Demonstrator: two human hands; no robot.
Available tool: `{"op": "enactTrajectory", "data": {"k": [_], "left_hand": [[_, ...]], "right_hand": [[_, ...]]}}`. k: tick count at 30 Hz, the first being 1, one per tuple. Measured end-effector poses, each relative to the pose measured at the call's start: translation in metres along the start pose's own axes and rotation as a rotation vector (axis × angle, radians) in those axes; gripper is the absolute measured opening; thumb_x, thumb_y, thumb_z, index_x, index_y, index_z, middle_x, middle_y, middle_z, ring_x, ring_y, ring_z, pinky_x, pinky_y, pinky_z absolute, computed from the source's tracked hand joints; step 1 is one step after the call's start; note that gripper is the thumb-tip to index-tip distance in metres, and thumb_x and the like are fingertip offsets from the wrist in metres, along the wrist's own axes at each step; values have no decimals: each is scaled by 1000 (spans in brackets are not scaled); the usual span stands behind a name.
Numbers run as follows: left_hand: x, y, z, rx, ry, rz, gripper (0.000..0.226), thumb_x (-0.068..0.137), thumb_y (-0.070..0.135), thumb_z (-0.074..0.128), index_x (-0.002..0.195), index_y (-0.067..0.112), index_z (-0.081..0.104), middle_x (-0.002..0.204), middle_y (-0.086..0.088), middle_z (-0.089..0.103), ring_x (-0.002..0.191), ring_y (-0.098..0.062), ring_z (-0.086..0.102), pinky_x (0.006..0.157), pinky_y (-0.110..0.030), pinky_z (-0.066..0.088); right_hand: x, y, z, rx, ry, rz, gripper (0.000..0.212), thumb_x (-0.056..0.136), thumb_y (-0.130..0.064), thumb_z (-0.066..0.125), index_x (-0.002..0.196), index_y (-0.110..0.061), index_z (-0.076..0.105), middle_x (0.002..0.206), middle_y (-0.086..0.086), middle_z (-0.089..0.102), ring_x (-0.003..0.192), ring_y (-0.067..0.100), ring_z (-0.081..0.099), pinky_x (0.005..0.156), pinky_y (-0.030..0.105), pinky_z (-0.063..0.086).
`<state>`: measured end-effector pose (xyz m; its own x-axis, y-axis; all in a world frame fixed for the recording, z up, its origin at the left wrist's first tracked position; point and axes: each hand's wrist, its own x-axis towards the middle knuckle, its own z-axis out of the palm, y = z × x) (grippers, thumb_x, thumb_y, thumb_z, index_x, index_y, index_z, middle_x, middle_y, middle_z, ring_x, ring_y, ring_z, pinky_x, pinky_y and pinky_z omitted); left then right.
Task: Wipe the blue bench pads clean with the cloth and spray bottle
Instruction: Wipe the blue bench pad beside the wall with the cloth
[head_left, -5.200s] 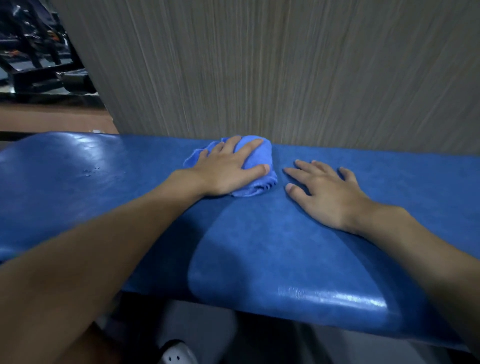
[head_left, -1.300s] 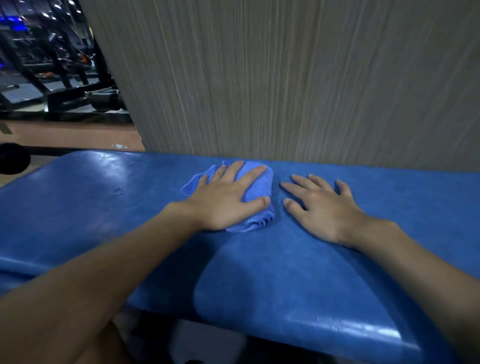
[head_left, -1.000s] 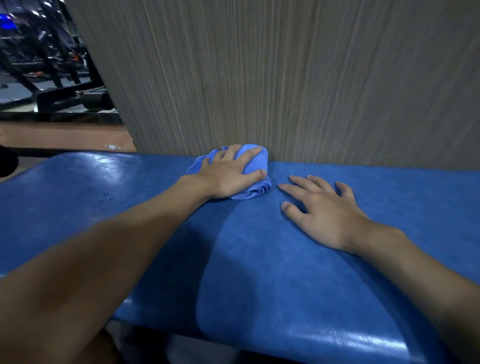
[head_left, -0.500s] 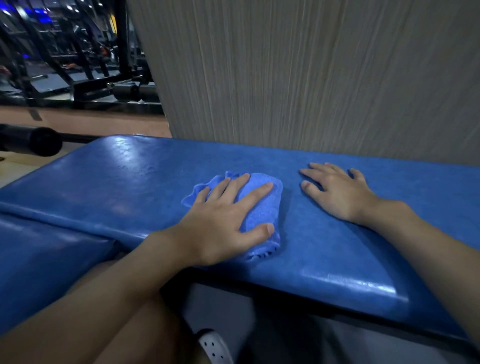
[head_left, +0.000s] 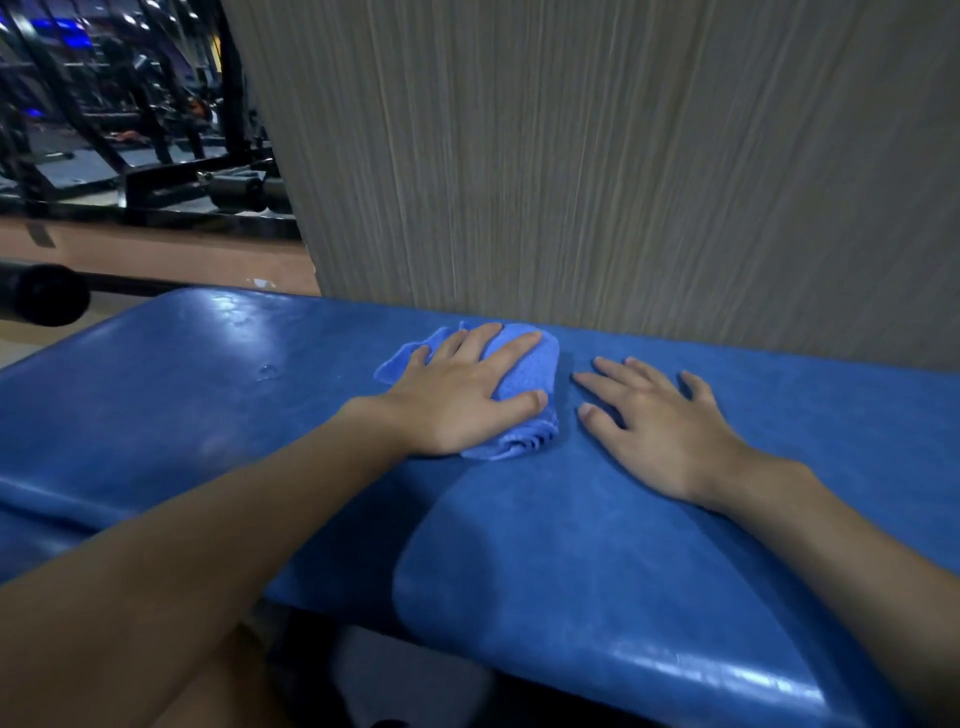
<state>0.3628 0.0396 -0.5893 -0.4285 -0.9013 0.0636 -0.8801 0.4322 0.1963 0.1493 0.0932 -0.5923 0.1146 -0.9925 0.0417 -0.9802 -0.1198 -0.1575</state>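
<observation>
Both lie flat, mid-wipe: left hand (head_left: 457, 400) presses the cloth (head_left: 524, 369) onto the bench pad (head_left: 571, 545), right hand (head_left: 660, 431) rests empty beside. Droplets (head_left: 267, 371) left of the left hand seem next.

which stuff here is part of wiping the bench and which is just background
Part of the job:
- cloth, pressed flat under the left hand
- blue bench pad, with droplets left of the cloth
- right hand, flat on the pad
- spray bottle: not in view

Just around:
- grey wall panel behind the bench
- gym machines, far left
- black bar, left edge
</observation>
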Motion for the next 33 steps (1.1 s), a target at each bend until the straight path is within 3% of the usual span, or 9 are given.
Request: {"op": "enactTrajectory", "data": {"k": [5, 10, 12, 19, 25, 27, 30, 33], "left_hand": [[66, -8, 3, -12, 16, -43, 80, 76, 76, 18, 152, 53, 8, 166, 8, 8, 151, -22, 9, 119, -57, 10], [71, -10, 5, 3, 15, -54, 75, 82, 78, 23, 152, 54, 8, 166, 7, 6, 152, -26, 7, 120, -55, 8], [58, -7, 4, 6, 12, -55, 74, 85, 78, 25, 152, 53, 7, 167, 5, 2, 153, -26, 4, 120, -54, 6], [-33, 6, 0, 35, -8, 8, 90, 67, 82, 4, 152, 54, 0, 167, 7, 0, 153, -18, -1, 121, -52, 8], [-117, 13, -4, 101, -24, 70, 77, 70, 85, 0, 141, 62, -21, 166, 8, -9, 153, -16, -7, 121, -47, 7], [-127, 12, -6, 133, -18, 93, 73, 71, 87, -3, 135, 64, -28, 166, 7, -8, 153, -17, -7, 121, -47, 8], [-119, 10, -5, 153, -10, 80, 81, 73, 80, -1, 147, 54, -19, 166, 6, -4, 152, -17, -5, 120, -48, 9], [-92, 7, -6, 104, -21, 52, 89, 71, 79, 0, 153, 48, -8, 165, 8, 0, 152, -16, -3, 120, -49, 9]], "right_hand": [[-1, 1, 2, 9, 9, 3, 54, 99, -55, 22, 151, -43, 24, 164, -17, 11, 151, 9, 4, 120, 54, 3], [-2, 1, 1, 29, 4, 13, 54, 99, -56, 23, 151, -43, 25, 163, -18, 11, 151, 8, 3, 120, 52, 0], [-2, 1, 0, 29, 5, 10, 54, 99, -56, 22, 151, -43, 24, 163, -18, 11, 151, 8, 3, 120, 51, 0], [-4, 1, 0, 5, -29, 5, 53, 101, -55, 19, 153, -43, 20, 164, -16, 9, 151, 9, 2, 120, 53, -1], [-8, -2, -4, -20, -63, 5, 53, 102, -53, 14, 154, -42, 17, 165, -13, 7, 152, 12, 1, 119, 57, -1], [-11, -6, -8, -131, -33, -10, 53, 102, -52, 11, 153, -41, 20, 164, -12, 12, 152, 17, 3, 116, 63, -5], [-10, -12, -16, -313, 66, -83, 49, 102, -48, 16, 147, -37, 35, 159, -11, 25, 152, 19, 7, 114, 65, -8], [2, -16, -22, -95, 26, -43, 47, 104, -44, 23, 150, -37, 31, 162, -11, 22, 152, 14, 8, 118, 60, -3]]}}
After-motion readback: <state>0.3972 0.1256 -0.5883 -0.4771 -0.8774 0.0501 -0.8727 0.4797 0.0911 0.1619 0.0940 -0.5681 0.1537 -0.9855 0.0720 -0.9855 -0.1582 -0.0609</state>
